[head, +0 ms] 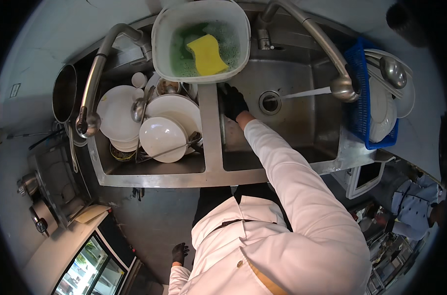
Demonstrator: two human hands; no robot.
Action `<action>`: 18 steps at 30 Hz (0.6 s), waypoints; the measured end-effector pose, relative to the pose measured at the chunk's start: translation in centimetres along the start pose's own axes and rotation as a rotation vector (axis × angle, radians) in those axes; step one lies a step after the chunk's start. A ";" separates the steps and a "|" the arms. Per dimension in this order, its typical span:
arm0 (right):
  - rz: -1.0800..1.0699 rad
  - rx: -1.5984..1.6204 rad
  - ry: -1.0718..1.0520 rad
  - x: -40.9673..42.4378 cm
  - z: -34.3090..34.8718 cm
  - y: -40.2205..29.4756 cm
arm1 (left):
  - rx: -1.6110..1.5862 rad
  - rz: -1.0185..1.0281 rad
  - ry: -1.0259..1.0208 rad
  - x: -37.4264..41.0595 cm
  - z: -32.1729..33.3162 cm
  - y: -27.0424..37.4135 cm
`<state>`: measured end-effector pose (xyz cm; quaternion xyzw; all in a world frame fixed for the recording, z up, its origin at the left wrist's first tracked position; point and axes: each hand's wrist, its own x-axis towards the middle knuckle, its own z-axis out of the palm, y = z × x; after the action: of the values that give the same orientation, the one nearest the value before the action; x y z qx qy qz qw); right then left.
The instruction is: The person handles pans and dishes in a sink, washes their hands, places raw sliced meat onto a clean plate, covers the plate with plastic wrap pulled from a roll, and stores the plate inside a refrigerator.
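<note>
My right hand [234, 103], in a black glove, reaches into the right basin [297, 129] beside the steel divider [210, 129]. Its fingers are dark and partly lost in shadow below the bucket, so what they touch is unclear. Above it, a white plastic bucket [158, 48] of green soapy water stands at the back of the divider, with a yellow sponge [207, 55] in it. Water streams from the right faucet [343, 88] toward the drain [270, 103]. Low at my side hangs my gloved left hand [180, 253], fingers apart and holding nothing.
Stacked white plates [119, 110], an upturned bowl [162, 138] and ladles fill the left basin, beneath another faucet [88, 123]. A blue basket [361, 103] of dishes stands right. A saucepan [64, 94] is at far left. Another person [415, 206] is at lower right.
</note>
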<state>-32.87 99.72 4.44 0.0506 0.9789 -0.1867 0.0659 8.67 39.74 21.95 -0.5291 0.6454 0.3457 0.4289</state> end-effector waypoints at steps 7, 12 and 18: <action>0.062 0.211 -0.003 -0.5 0.7 3.1 | 0.002 0.028 -0.049 0.9 -0.2 -0.6; 0.230 0.496 0.206 -2.6 -1.5 7.1 | -0.020 0.040 -0.041 2.4 0.1 1.3; 0.184 0.415 0.014 -5.9 0.9 7.5 | 0.033 0.083 -0.097 3.0 0.0 3.3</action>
<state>-25.98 105.90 1.80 0.1532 0.9112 -0.3770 0.0640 5.19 39.21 19.15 -0.4774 0.6508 0.3779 0.4536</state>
